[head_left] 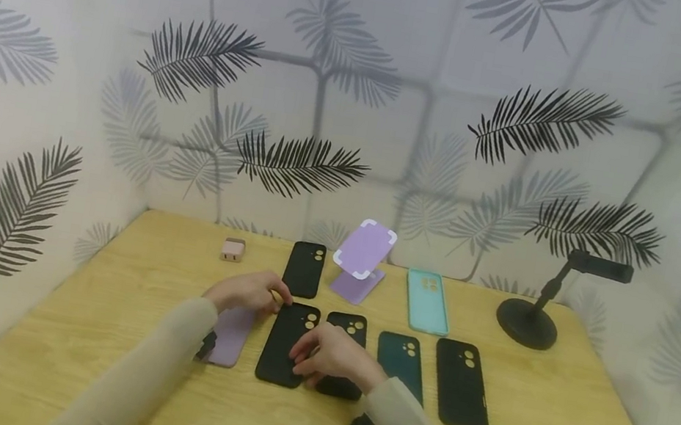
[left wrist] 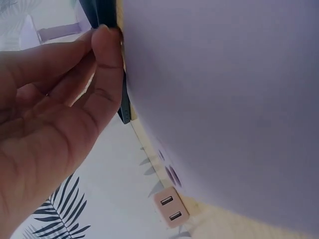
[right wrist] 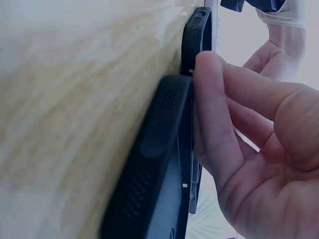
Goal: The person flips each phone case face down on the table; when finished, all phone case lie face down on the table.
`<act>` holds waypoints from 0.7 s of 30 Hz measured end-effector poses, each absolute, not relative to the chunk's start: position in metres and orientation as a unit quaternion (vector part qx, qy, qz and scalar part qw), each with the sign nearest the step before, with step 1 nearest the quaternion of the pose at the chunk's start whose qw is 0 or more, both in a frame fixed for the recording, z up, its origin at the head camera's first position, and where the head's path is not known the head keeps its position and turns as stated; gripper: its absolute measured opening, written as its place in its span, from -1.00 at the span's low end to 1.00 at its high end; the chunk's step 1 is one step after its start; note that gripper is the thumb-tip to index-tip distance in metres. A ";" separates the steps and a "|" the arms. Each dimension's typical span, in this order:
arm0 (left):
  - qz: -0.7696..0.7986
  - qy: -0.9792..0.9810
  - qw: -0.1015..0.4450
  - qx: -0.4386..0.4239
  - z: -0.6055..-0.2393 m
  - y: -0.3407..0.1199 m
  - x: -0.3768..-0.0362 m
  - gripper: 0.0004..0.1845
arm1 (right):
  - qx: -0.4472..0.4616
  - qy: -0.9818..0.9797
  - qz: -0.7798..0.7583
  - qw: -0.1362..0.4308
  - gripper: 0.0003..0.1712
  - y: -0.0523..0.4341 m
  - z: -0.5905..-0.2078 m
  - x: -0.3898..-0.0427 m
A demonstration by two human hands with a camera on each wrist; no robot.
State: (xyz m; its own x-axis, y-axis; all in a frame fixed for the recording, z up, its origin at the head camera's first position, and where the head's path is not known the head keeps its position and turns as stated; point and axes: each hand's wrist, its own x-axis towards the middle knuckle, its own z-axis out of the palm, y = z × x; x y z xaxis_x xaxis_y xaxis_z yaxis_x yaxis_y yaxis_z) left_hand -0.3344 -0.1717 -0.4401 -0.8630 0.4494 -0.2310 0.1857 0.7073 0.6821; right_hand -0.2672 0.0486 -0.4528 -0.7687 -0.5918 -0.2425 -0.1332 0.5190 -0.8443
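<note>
We pinch the black case [head_left: 286,343], lying at table [head_left: 96,322] centre, with both hands: left hand [head_left: 247,292] at its 11 o'clock corner, right hand [head_left: 328,354] on its 3 o'clock edge. Our right fingers risk nudging the neighbouring case [head_left: 349,329] at 3 o'clock.

No readable text, label, brand or number shows on anything here.

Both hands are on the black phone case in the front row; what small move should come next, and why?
Probably lift the black phone case off the table: the left hand pinches its top corner, the right hand holds its lower edge, and it lies flat.
</note>
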 end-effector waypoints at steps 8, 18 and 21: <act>0.388 0.884 0.191 0.179 -0.440 -0.176 -0.336 -0.69 | -0.194 0.829 -0.445 0.278 -0.81 0.047 -0.453 -0.268; 0.439 0.866 0.173 0.165 -0.434 -0.181 -0.338 -0.78 | -0.206 0.835 -0.435 0.268 -0.82 0.039 -0.451 -0.272; 0.452 0.859 0.177 0.163 -0.436 -0.186 -0.337 -0.79 | -0.219 0.831 -0.429 0.277 -0.79 0.034 -0.453 -0.272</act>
